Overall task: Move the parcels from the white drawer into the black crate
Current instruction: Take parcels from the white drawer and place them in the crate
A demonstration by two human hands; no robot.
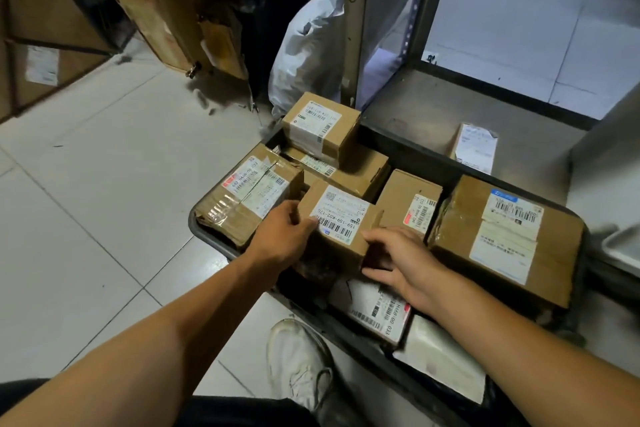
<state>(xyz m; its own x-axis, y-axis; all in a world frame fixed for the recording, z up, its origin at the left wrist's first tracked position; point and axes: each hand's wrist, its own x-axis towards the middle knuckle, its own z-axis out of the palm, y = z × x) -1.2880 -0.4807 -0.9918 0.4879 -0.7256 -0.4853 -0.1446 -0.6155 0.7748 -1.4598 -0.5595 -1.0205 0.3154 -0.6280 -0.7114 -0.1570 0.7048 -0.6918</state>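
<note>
Two hands bracket one small parcel (341,218) at the near middle of the black crate (207,229); the left hand (282,236) grips its left end, thumb lying across the barcode label on top and fingers curled behind the far-left edge; the right hand (398,260) closes on its near-right corner, fingers curled against the side face, palm down. The parcel lies directly between the hands, slightly nearer the left, its long axis running from far left to near right and its top tilted toward the camera; it appears to be resting on or just above the parcels beneath, contact not resolvable. Judged step: seating this parcel in the gap between the taped box (249,198) on the left and the large box (505,236) on the right, so the coming move depends on lowering it straight down without catching the upright box (412,201) just behind. The crate stands on a pale tiled floor (86,201) and is nearly full, with a stacked box (320,125) at its far end; a white edge (623,246) at the right border may be the drawer, too little showing to tell. Beyond are a metal shelf frame (426,10), a single parcel on its low board (474,147), a white sack (311,38) and cartons (52,10); a white shoe (301,364) sits near the crate's front rim.
</note>
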